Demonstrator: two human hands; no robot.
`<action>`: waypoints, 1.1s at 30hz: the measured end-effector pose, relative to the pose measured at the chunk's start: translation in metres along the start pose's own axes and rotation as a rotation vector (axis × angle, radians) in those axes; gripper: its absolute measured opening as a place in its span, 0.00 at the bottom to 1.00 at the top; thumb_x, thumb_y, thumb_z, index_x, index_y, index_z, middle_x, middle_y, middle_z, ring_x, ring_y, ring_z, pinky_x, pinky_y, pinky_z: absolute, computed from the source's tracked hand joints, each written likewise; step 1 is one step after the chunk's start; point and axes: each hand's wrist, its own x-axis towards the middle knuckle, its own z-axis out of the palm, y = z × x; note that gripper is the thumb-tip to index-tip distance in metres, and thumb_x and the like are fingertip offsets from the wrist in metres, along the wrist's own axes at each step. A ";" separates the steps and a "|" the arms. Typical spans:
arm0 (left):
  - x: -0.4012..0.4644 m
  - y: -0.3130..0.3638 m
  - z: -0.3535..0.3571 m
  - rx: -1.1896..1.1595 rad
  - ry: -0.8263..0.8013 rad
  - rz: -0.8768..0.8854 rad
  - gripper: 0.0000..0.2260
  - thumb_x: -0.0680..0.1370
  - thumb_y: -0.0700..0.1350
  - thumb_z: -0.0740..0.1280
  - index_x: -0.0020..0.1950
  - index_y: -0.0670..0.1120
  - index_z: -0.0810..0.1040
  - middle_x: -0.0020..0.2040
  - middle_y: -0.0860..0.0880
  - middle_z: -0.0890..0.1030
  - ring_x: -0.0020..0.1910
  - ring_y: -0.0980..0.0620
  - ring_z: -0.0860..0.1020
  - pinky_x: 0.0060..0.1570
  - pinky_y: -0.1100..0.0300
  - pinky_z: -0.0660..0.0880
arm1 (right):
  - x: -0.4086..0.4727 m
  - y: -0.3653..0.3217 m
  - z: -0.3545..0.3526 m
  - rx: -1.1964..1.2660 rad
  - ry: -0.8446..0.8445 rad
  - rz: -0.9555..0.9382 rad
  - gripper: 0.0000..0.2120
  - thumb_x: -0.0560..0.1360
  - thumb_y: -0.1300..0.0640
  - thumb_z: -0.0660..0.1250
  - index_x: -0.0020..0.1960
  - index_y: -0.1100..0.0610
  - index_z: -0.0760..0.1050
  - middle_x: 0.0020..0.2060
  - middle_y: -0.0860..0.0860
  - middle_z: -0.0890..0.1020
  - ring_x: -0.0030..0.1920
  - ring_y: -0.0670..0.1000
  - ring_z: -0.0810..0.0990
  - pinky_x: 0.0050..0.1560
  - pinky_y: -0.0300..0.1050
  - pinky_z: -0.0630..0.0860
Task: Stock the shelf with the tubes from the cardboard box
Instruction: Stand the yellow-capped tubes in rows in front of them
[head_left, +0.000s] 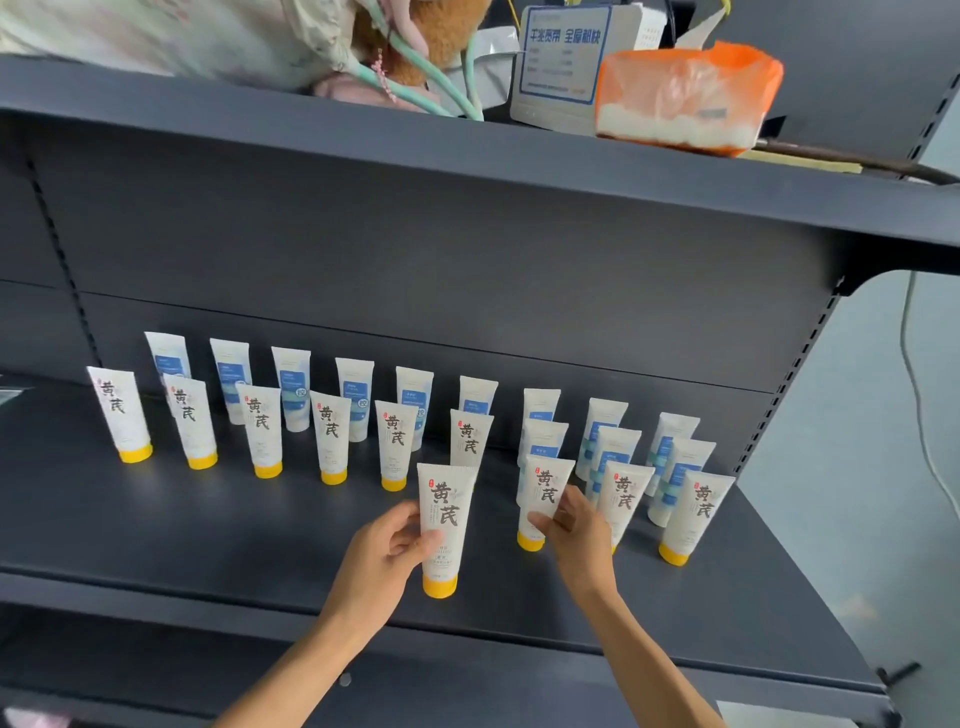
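On the dark grey shelf (208, 540) stand several white tubes, cap down. Those with blue labels (291, 387) form the back row, and those with yellow caps (262, 428) stand in front of them. My left hand (382, 558) grips a yellow-capped tube (447, 525) upright near the shelf's front, ahead of the row. My right hand (574, 530) pinches the lower part of another yellow-capped tube (543, 499) standing at the right. The cardboard box is out of view.
The upper shelf (467, 150) overhangs the tubes and carries an orange tissue pack (685, 98), a white box with a blue label (563, 57) and a plush toy (415, 47). The shelf's right edge ends near a pale wall with a hanging cable (914, 395).
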 end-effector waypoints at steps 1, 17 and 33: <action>0.000 0.000 0.000 -0.002 -0.003 -0.003 0.11 0.79 0.40 0.70 0.60 0.50 0.80 0.56 0.58 0.85 0.57 0.57 0.83 0.58 0.57 0.78 | 0.000 0.000 0.000 0.003 0.000 0.008 0.14 0.75 0.64 0.72 0.54 0.48 0.76 0.53 0.43 0.85 0.55 0.45 0.83 0.58 0.48 0.80; 0.003 -0.005 0.011 -0.070 -0.108 0.036 0.10 0.79 0.40 0.70 0.58 0.52 0.81 0.55 0.59 0.85 0.56 0.58 0.83 0.52 0.67 0.78 | -0.094 -0.020 0.026 0.157 0.090 0.036 0.12 0.74 0.53 0.74 0.56 0.47 0.79 0.51 0.42 0.85 0.54 0.40 0.83 0.56 0.36 0.79; 0.003 -0.024 0.008 -0.104 -0.224 0.021 0.21 0.76 0.40 0.74 0.67 0.52 0.76 0.58 0.55 0.85 0.59 0.55 0.82 0.58 0.62 0.79 | -0.069 -0.065 0.048 0.155 -0.096 -0.083 0.05 0.75 0.61 0.73 0.48 0.53 0.82 0.45 0.45 0.87 0.48 0.46 0.86 0.47 0.41 0.82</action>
